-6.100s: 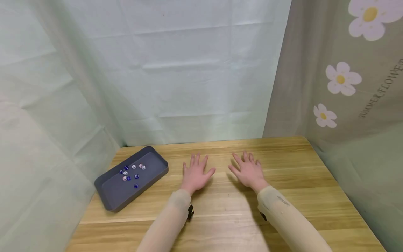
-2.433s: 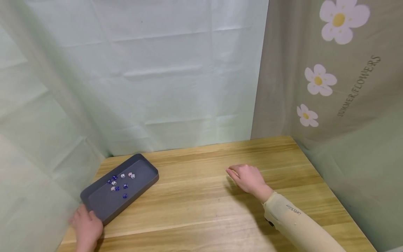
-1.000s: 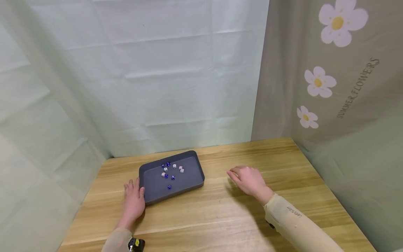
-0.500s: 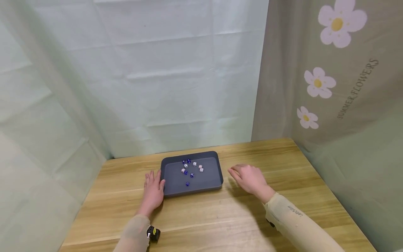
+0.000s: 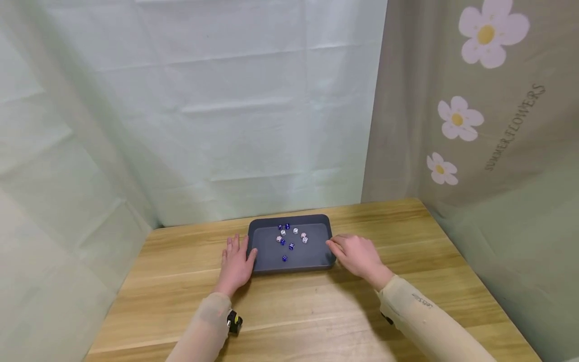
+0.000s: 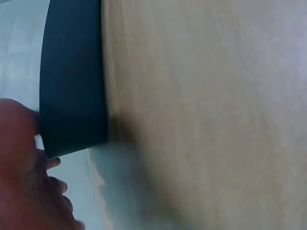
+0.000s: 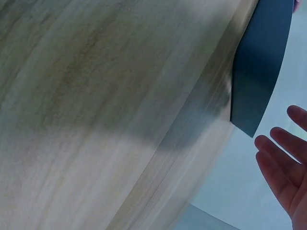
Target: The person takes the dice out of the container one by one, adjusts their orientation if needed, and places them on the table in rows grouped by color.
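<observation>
A dark grey tray (image 5: pixel 293 268) sits on the wooden table (image 5: pixel 316 311), near the back middle. Several small blue dice (image 5: pixel 291 246) and white dice (image 5: pixel 295 231) lie scattered inside it. My left hand (image 5: pixel 237 259) lies flat on the table with straight fingers and its thumb against the tray's left wall (image 6: pixel 72 81). My right hand (image 5: pixel 356 254) rests on the table at the tray's right side, fingertips at its right wall (image 7: pixel 261 67). In the right wrist view the fingers (image 7: pixel 283 163) are straight and hold nothing.
Pale green cloth (image 5: pixel 226 110) hangs right behind the table and along its left side. A flowered curtain (image 5: pixel 475 115) closes off the right side. A small black and yellow device (image 5: pixel 234 322) is strapped at my left wrist.
My left hand went to the tray at the far left and has slid it rightward across the table to the middle, turning it square. The right hand has stayed in place; the tray now reaches it.
</observation>
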Demonstrator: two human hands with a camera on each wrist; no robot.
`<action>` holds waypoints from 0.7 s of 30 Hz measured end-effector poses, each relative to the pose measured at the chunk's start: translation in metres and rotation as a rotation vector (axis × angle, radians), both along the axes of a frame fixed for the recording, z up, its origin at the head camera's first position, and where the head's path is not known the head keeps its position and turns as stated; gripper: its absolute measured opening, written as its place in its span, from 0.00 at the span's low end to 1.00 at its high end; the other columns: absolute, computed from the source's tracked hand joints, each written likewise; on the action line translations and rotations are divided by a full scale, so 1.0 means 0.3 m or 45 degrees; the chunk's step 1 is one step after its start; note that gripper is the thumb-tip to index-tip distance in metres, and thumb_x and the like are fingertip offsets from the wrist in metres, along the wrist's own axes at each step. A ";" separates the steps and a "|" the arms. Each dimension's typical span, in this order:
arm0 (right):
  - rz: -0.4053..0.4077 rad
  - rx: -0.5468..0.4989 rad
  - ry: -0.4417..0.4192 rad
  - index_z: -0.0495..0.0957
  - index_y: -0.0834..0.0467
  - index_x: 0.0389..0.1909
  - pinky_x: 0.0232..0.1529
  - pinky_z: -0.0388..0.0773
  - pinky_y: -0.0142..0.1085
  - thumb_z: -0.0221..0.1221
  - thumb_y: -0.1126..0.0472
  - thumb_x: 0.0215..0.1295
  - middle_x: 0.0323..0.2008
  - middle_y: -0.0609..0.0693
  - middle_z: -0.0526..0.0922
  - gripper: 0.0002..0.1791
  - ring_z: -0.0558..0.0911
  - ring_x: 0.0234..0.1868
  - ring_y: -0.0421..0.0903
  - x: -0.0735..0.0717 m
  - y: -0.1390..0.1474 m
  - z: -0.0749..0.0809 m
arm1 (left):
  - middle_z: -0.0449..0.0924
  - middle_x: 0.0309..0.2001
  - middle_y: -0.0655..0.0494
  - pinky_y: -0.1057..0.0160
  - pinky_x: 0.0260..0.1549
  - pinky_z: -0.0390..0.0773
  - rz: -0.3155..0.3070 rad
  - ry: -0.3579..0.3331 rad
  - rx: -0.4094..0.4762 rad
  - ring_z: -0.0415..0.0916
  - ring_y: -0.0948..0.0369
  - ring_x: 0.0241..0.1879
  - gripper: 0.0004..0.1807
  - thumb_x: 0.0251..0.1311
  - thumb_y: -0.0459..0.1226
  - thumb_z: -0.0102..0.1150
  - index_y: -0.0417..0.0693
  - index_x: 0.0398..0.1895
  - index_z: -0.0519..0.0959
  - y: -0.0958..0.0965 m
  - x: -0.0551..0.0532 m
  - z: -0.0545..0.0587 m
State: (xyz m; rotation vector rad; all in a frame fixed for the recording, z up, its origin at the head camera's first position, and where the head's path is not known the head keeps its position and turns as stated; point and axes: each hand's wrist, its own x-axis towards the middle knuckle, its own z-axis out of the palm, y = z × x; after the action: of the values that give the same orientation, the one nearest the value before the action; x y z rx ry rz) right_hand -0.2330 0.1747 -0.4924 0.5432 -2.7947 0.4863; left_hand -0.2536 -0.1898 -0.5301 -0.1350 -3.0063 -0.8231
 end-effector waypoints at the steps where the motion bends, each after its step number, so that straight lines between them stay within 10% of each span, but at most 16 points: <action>1: 0.004 0.004 0.004 0.90 0.52 0.52 0.43 0.88 0.53 0.52 0.41 0.84 0.52 0.50 0.91 0.24 0.91 0.49 0.55 -0.003 -0.002 0.000 | 0.41 0.85 0.29 0.29 0.77 0.36 0.010 -0.003 0.020 0.30 0.33 0.84 0.37 0.84 0.48 0.45 0.35 0.85 0.56 -0.001 -0.005 -0.007; 21: 0.058 0.052 -0.020 0.91 0.52 0.55 0.73 0.69 0.57 0.59 0.50 0.80 0.70 0.62 0.78 0.16 0.71 0.75 0.64 -0.028 -0.085 0.001 | 0.30 0.85 0.29 0.31 0.78 0.34 0.013 -0.017 -0.066 0.26 0.33 0.83 0.43 0.81 0.46 0.48 0.31 0.85 0.46 0.051 0.057 -0.004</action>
State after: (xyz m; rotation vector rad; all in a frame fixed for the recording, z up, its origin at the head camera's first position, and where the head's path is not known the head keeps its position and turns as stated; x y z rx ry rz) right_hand -0.2415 0.1492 -0.4921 0.6152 -2.8181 0.4457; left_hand -0.2366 -0.1746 -0.5314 -0.1154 -3.0396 -0.7483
